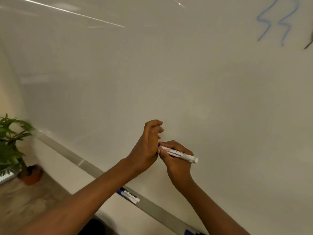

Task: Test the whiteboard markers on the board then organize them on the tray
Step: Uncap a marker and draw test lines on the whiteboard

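My right hand grips a white-barrelled marker in front of the whiteboard, its white end pointing right. My left hand pinches the marker's blue cap end; its upper fingers are loosely curled above. Two more markers lie on the grey tray under my left forearm. Another blue marker shows on the tray at the bottom edge. Two blue squiggles mark the board's upper right.
A dark stroke sits at the board's right edge. A potted green plant stands at the left on the wooden floor. The grey tray runs diagonally from mid-left to bottom right.
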{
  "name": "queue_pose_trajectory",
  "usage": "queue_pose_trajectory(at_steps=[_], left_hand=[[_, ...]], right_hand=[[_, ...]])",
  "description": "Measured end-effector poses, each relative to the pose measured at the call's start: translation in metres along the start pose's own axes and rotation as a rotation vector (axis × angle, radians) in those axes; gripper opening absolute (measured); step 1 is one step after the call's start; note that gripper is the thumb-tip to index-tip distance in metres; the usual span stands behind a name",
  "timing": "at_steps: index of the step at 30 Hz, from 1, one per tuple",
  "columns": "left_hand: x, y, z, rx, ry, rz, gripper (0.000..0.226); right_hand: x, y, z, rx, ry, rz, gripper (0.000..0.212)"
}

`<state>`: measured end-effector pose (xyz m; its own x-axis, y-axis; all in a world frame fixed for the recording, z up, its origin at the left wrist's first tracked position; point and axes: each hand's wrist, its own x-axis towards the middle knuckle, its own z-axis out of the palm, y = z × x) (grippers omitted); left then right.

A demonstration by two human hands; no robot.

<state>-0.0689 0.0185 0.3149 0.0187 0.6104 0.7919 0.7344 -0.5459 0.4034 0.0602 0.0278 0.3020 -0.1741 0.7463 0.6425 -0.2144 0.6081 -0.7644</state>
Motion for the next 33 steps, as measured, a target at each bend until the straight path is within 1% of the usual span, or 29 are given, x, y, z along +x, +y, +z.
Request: queue_pose_trajectory(at_steps=[2, 3, 5, 6, 7, 8, 10, 11, 12, 15, 18, 21, 23, 25, 27, 29, 31, 33], left_hand=[[-0.019, -0.022, 0.001, 0.052, -0.051, -0.043, 0.033], [-0.03, -0.032, 0.001, 0.07, -0.092, -0.03, 0.033], [-0.052, -0.055, 0.002, 0.098, -0.147, -0.046, 0.036], [-0.063, -0.07, 0.004, 0.132, -0.17, -0.05, 0.04], [-0.074, -0.08, 0.005, 0.182, -0.205, -0.047, 0.047], [-0.086, -0.093, 0.007, 0.223, -0.25, -0.06, 0.057], [-0.11, -0.121, 0.008, 0.243, -0.355, -0.137, 0.072], [-0.122, -0.137, 0.009, 0.244, -0.393, -0.165, 0.075], [-0.131, -0.152, 0.01, 0.244, -0.435, -0.194, 0.077], [-0.15, -0.185, 0.016, 0.27, -0.536, -0.263, 0.071], [-0.168, -0.218, 0.028, 0.357, -0.663, -0.286, 0.064], [-0.19, -0.251, 0.039, 0.393, -0.772, -0.272, 0.061], [-0.2, -0.268, 0.044, 0.405, -0.824, -0.246, 0.057], [-0.207, -0.284, 0.047, 0.415, -0.856, -0.216, 0.051], [-0.216, -0.301, 0.05, 0.431, -0.876, -0.199, 0.048], [-0.223, -0.312, 0.052, 0.432, -0.894, -0.204, 0.047], [-0.228, -0.319, 0.054, 0.415, -0.921, -0.198, 0.048], [-0.23, -0.32, 0.056, 0.409, -0.945, -0.181, 0.049]], right_hand=[[-0.008, 0.018, 0.007, 0.065, -0.054, 0.094, 0.027], [-0.014, 0.029, 0.01, 0.118, -0.084, 0.128, 0.034], [-0.03, 0.051, 0.012, 0.193, -0.111, 0.206, 0.048], [-0.038, 0.062, 0.012, 0.199, -0.089, 0.252, 0.051], [-0.046, 0.073, 0.013, 0.18, -0.056, 0.297, 0.048], [-0.054, 0.084, 0.014, 0.144, -0.016, 0.35, 0.041], [-0.069, 0.109, 0.018, 0.019, 0.028, 0.441, 0.019], [-0.076, 0.122, 0.02, -0.089, 0.009, 0.477, 0.018], [-0.083, 0.138, 0.023, -0.209, -0.043, 0.5, 0.022], [-0.104, 0.182, 0.034, -0.531, -0.254, 0.497, 0.015], [-0.118, 0.212, 0.043, -0.688, -0.327, 0.534, 0.021], [-0.126, 0.233, 0.054, -0.785, -0.352, 0.526, 0.021], [-0.131, 0.25, 0.06, -0.863, -0.326, 0.515, 0.018], [-0.132, 0.267, 0.068, -0.903, -0.307, 0.509, 0.014], [-0.133, 0.279, 0.076, -0.942, -0.292, 0.478, 0.013], [-0.135, 0.287, 0.083, -0.986, -0.302, 0.457, 0.015], [-0.138, 0.298, 0.09, -1.014, -0.321, 0.48, 0.013], [-0.143, 0.308, 0.096, -1.032, -0.332, 0.49, 0.018]])
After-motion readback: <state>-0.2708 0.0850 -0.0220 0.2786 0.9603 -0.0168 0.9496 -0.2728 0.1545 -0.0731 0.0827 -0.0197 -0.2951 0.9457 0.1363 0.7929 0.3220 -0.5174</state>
